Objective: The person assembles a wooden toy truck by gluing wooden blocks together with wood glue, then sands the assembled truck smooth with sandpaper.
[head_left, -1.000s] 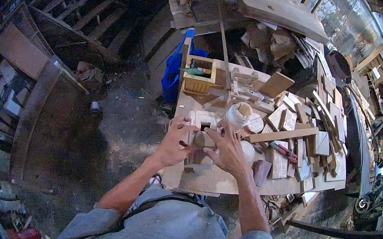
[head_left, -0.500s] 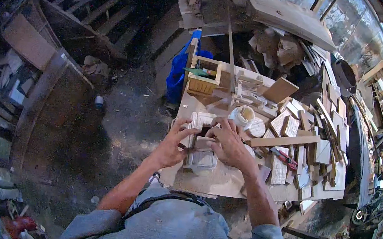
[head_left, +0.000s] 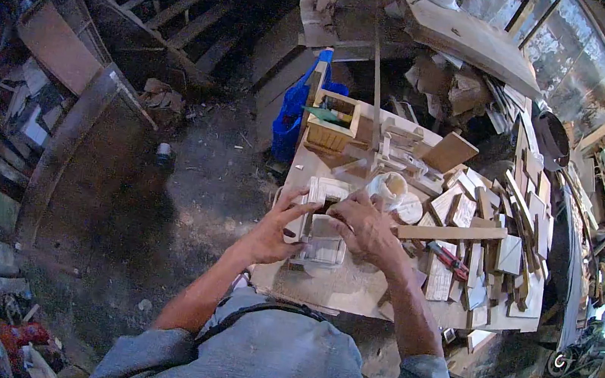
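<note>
On the bench in front of me stands a small pale wooden box-like piece (head_left: 330, 187) with a dark opening in its middle. My left hand (head_left: 276, 229) grips its left side, thumb and fingers apart around the edge. Bent over the opening from the right, my right hand (head_left: 367, 229) has its fingers drawn together at the rim. Whatever those fingertips pinch is hidden. A pale panelled part (head_left: 325, 250) of the piece shows nearest me. Just beyond my right hand is a whitish tub (head_left: 388, 188).
Wood offcuts (head_left: 460, 210) are heaped on the right of the bench (head_left: 358, 292), with a red utility knife (head_left: 448, 260) and a long strip (head_left: 452, 233) among them. A wooden bin (head_left: 330, 137) holding a green-handled tool stands at the back left, beside blue plastic (head_left: 291, 115).
My right fingers have drawn closer together over the opening. My left hand keeps its place on the box's left side. The whole view has shifted slightly.
</note>
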Tool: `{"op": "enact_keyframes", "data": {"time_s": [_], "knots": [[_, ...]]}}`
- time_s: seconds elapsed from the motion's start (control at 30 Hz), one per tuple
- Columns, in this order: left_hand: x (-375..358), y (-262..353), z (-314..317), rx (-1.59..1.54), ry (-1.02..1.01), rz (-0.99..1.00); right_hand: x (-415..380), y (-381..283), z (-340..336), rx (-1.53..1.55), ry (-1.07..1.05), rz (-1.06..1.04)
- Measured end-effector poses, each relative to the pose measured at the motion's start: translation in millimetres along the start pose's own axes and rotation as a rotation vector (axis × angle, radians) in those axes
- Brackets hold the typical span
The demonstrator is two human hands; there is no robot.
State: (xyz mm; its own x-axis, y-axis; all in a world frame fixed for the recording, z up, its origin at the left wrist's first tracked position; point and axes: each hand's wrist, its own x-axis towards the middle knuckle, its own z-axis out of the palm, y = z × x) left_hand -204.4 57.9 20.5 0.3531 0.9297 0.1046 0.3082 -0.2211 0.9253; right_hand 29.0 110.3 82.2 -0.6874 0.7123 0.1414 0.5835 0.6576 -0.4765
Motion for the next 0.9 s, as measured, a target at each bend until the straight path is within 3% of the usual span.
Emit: {"op": "enact_keyframes", "data": {"time_s": [0.43,0.9], "knots": [[0,5,4,-0.048,0.044,-0.037,-6,9,16,0.029,0.102,-0.022],[0,-11,15,0.019,0.131,0.092,-10,1,25,-0.056,0.26,-0.015]]}}
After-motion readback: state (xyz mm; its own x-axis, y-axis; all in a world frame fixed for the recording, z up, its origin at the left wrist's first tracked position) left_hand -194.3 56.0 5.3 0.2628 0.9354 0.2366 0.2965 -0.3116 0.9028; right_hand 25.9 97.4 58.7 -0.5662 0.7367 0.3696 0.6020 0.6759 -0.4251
